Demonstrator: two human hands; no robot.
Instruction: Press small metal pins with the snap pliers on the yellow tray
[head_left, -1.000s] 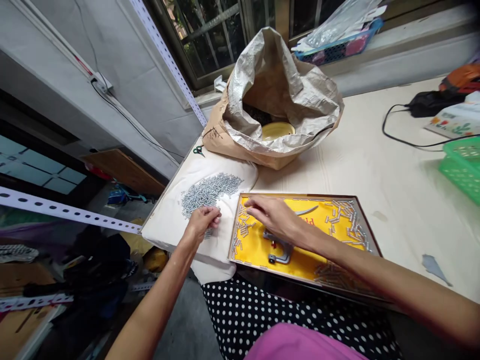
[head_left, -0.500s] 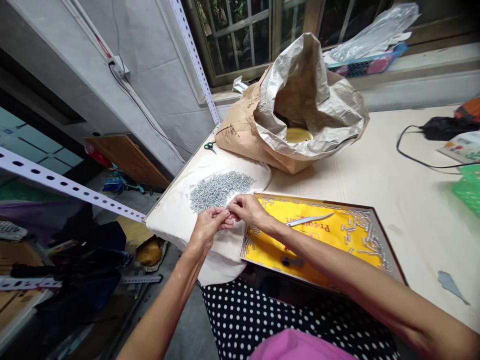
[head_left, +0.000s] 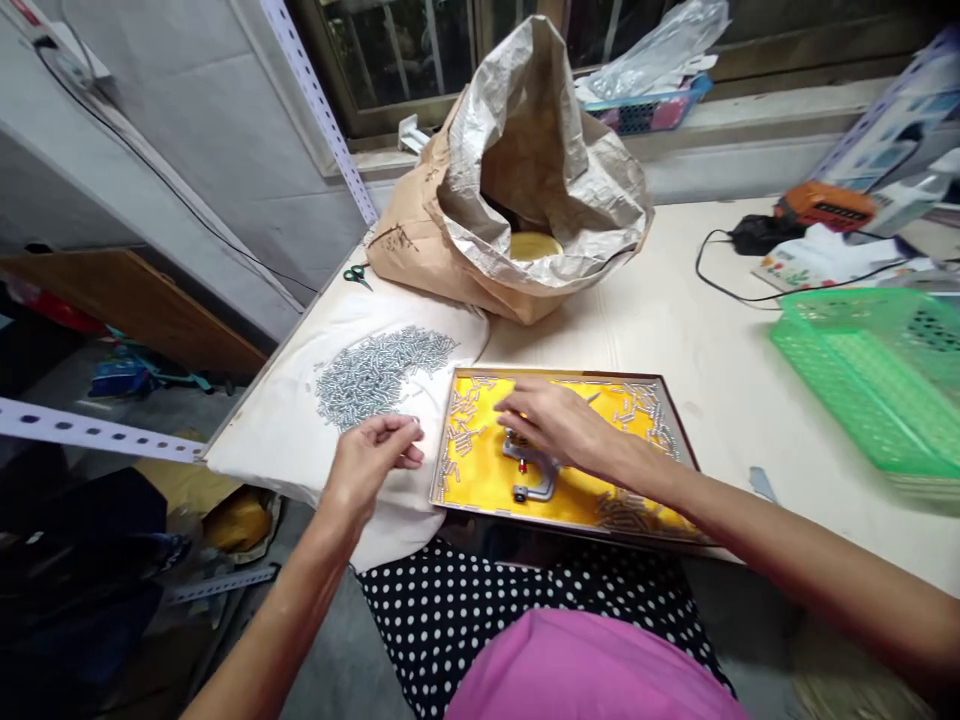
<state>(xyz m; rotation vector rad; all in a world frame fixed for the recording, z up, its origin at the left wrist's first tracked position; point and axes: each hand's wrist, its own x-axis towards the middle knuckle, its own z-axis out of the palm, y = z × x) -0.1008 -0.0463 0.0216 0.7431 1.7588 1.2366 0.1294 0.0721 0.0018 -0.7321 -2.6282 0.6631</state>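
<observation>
Left hand (head_left: 371, 462) hovers over the white cloth (head_left: 277, 440), just below the pile of small metal pins (head_left: 379, 368), fingers curled in with thumb and fingertips pinched; something tiny may be between them, too small to tell. Right hand (head_left: 555, 425) is palm-down inside the yellow tray (head_left: 487, 480), fingers loosely spread and flat, over the grey metal clamp tool (head_left: 531, 470); whether it actually grips the tool cannot be told. Loose pins (head_left: 459, 425) are scattered along the tray's left side, more lie along its right and near edges.

Edges: the tray's near rim overhangs the table (head_left: 720, 360) front edge, above the person's polka-dot lap (head_left: 487, 610). The cloth drapes over the table's left corner and hangs down past the edge; the pin pile sits well in from that drop. The left hand is near the cloth's front edge. Tray's left rim sits just beside the cloth, between the two hands.

Open room: bare tabletop lies between the tray and the green basket (head_left: 870, 370) at right, also between the tray's far rim and the crumpled paper sack (head_left: 525, 190). The sack stands behind both cloth and tray, touching the cloth's far end. Small scissors (head_left: 357, 274) lie left of the sack near the table's left edge. A black cable (head_left: 750, 290) runs across the far right tabletop, well apart from the hands.
</observation>
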